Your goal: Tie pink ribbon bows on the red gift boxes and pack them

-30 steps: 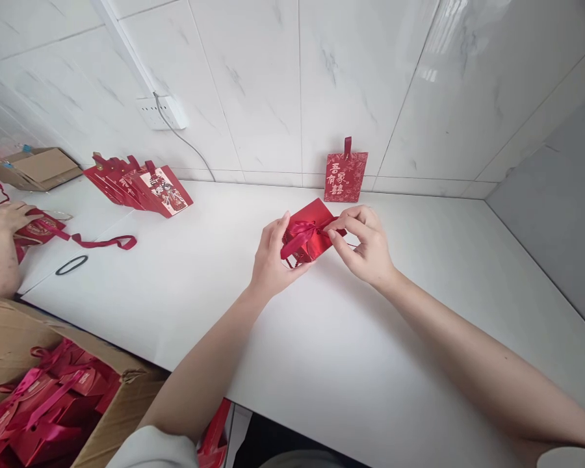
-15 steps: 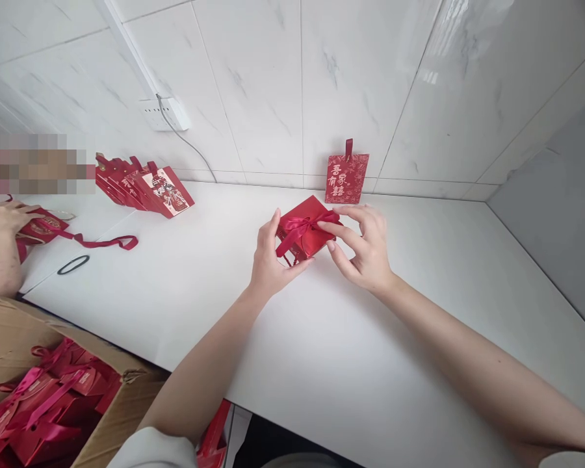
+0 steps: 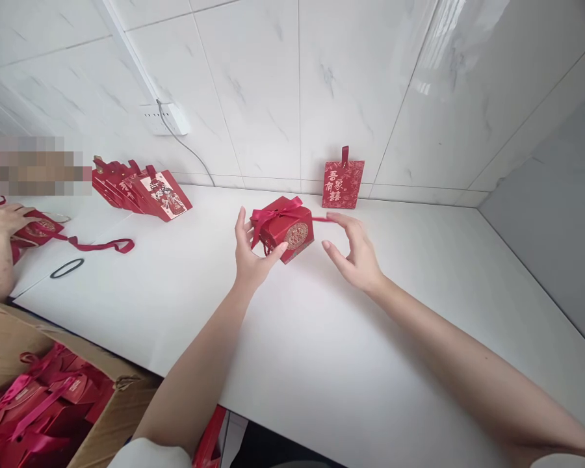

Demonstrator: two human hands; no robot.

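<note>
A small red gift box (image 3: 288,233) with a round gold emblem on its side sits on the white table in front of me. A dark pink ribbon (image 3: 279,212) is tied in a bow across its top. My left hand (image 3: 251,261) grips the box from the left, thumb on the front and fingers behind. To the right of it, my right hand (image 3: 357,257) is open, thumb and forefinger apart. One ribbon tail stretches from the box to the right forefinger; whether it is pinched there I cannot tell.
A red card bag (image 3: 342,184) leans against the tiled wall. Further left stand several red bags (image 3: 143,188). Another person's hand (image 3: 2,224) rests on a red box beside a loose ribbon (image 3: 102,246) and a black loop (image 3: 67,268). A cardboard carton (image 3: 127,409) at lower left holds red boxes.
The box has shifted left and been tilted and turned, so its gold emblem now shows. My right hand has drawn off the bow to the right, and its fingers have spread.
</note>
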